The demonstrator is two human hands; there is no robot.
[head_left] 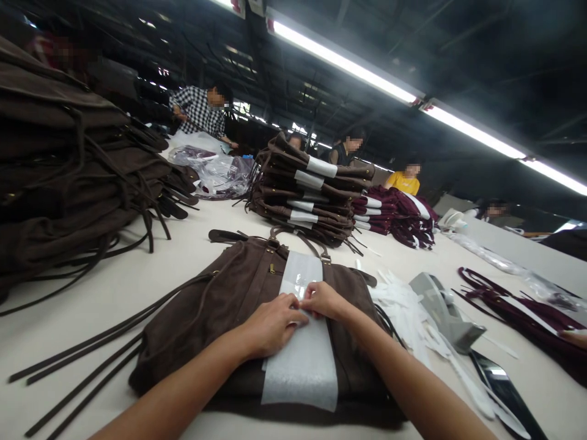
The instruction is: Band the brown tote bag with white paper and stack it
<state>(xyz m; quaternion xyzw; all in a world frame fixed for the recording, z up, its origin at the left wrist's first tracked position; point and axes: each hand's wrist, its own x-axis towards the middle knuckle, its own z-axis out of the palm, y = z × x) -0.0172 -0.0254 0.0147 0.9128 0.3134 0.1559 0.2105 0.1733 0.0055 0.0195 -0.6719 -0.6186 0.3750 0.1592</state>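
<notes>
A dark brown suede bag (pixel 215 311) lies flat on the pale table (pixel 151 263) in front of me, its long straps trailing left. A white foam band (pixel 303 360) is wrapped lengthwise over its middle, with a shiny clear strip at the far end. My left hand (pixel 270 324) and my right hand (pixel 323 300) meet on the band, fingers curled and pressed down on it, fingertips touching each other at its centre.
A tall stack of brown bags (pixel 68 177) fills the left. More banded brown bags (pixel 307 195) and maroon bags (pixel 398 217) are stacked ahead. A grey tape dispenser (pixel 444 311), white foam strips (pixel 403 305) and a dark phone (pixel 499 382) lie right. Several people work at the far side.
</notes>
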